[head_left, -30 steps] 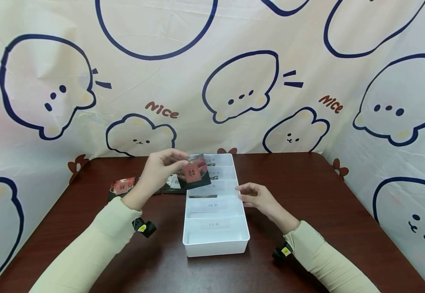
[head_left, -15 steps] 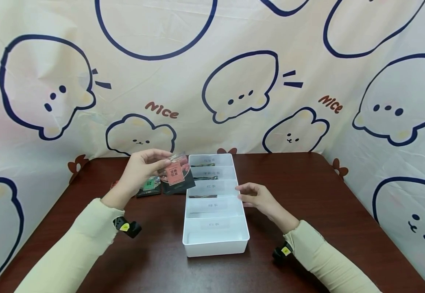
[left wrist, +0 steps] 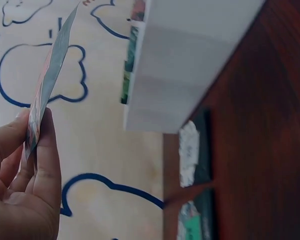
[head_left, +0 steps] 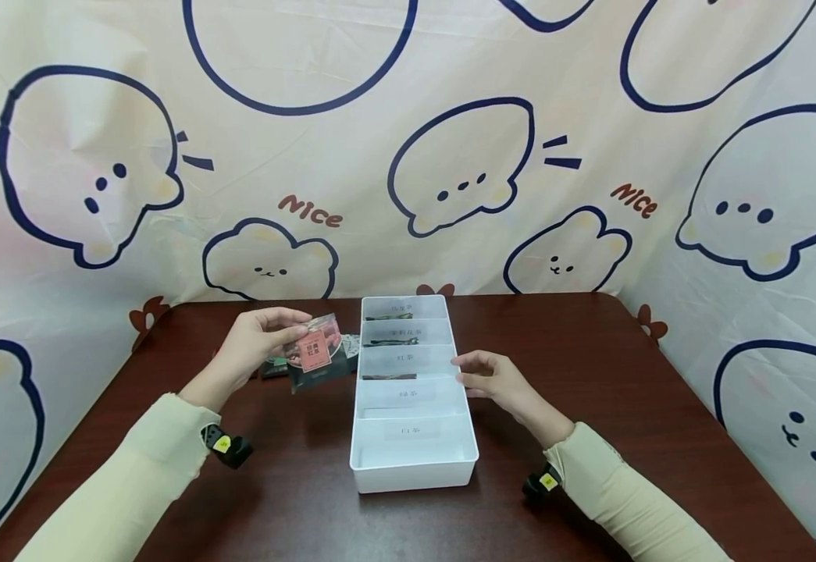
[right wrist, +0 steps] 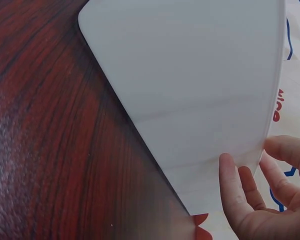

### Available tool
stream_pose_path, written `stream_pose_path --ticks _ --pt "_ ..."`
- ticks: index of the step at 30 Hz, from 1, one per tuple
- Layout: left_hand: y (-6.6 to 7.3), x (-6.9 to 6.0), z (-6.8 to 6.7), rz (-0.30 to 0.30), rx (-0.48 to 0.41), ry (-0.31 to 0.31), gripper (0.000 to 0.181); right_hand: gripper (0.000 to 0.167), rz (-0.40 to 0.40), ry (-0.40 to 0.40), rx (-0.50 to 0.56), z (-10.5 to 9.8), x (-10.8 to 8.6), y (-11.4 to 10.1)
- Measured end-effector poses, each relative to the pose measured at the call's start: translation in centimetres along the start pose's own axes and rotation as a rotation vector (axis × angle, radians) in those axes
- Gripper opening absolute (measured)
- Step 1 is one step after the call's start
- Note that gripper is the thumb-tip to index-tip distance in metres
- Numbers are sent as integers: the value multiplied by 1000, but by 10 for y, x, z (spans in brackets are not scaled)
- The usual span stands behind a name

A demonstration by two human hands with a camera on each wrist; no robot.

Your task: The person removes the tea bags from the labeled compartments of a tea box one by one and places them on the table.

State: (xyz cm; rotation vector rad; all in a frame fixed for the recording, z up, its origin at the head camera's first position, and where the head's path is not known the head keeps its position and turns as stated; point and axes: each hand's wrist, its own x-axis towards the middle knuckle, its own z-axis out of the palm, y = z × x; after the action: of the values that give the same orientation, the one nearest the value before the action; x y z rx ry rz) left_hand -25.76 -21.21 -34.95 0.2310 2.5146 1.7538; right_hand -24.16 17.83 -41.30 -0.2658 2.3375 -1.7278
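Note:
In the head view my left hand (head_left: 251, 347) pinches a dark tea sachet (head_left: 314, 353) with a pink label, held up just left of the white box. The left wrist view has this sachet (left wrist: 49, 75) nearly edge-on between thumb and fingers. The long white box (head_left: 415, 474) is split into labelled compartments. Its far three compartments hold thin sachets, such as the one in the middle (head_left: 389, 377); the nearest one shows none. My right hand (head_left: 495, 382) touches the box's right wall near the rim, with fingers fairly straight in the right wrist view.
Behind the held sachet, more dark sachets lie on the brown table (head_left: 295, 484), one with a green label (left wrist: 192, 229) and one with a white label (left wrist: 191, 152). A patterned cloth (head_left: 351, 156) hangs behind the table and at its sides.
My left hand has drawn back leftward and a little toward me, carrying the tea sachet from above the box to its left side. My right hand and the box have stayed put.

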Motion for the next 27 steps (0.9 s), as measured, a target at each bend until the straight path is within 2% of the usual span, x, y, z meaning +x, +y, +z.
stream_pose_path --ticks 5,9,16,20,27 --pt "-14 2 -1 -31 9 -25 43 36 3 -2 2 0 0 1" --pt "-26 2 0 -81 -8 -54 43 36 1 1 0 0 0 1" --pt "-45 5 10 -140 2 -145 38 35 1 2 -1 1 -1 0" --pt "-53 6 17 -145 40 -174 31 34 -5 -7 19 1 -1 -1" --pt "-62 10 27 -158 142 -173 25 34 -6 -14 30 1 -1 -2"
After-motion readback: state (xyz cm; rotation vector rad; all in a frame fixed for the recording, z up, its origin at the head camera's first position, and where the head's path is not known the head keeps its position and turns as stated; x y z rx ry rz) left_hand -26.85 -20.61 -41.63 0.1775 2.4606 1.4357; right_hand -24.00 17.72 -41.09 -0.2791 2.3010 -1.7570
